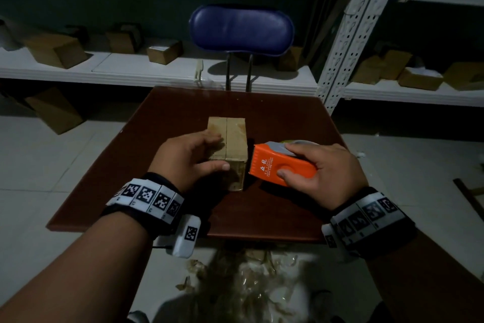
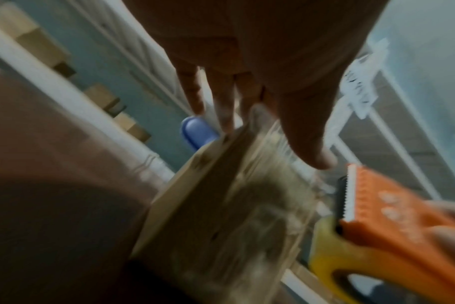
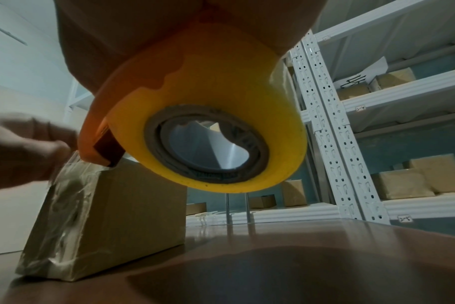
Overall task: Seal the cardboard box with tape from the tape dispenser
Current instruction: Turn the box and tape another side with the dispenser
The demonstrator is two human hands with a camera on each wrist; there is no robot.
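A small cardboard box [image 1: 231, 139] sits in the middle of the dark red table [image 1: 262, 205], its top flaps closed along a centre seam. My left hand [image 1: 193, 155] rests on the box top with straight fingers, the thumb at the near top edge. Crinkled clear tape [image 3: 65, 205] covers the near end face of the box [image 3: 133, 207]. My right hand [image 1: 327, 168] grips the orange tape dispenser [image 1: 277, 165] with its yellow tape roll [image 3: 221, 107], held just right of the box. Its serrated blade [image 2: 349, 195] points toward the box [image 2: 221, 216] near my left thumb [image 2: 312, 144].
A blue chair [image 1: 241, 28] stands behind the table. White metal shelving [image 1: 348, 34] with several cardboard boxes runs along the back and right. Torn tape and scraps [image 1: 248, 283] litter the floor under the table's near edge.
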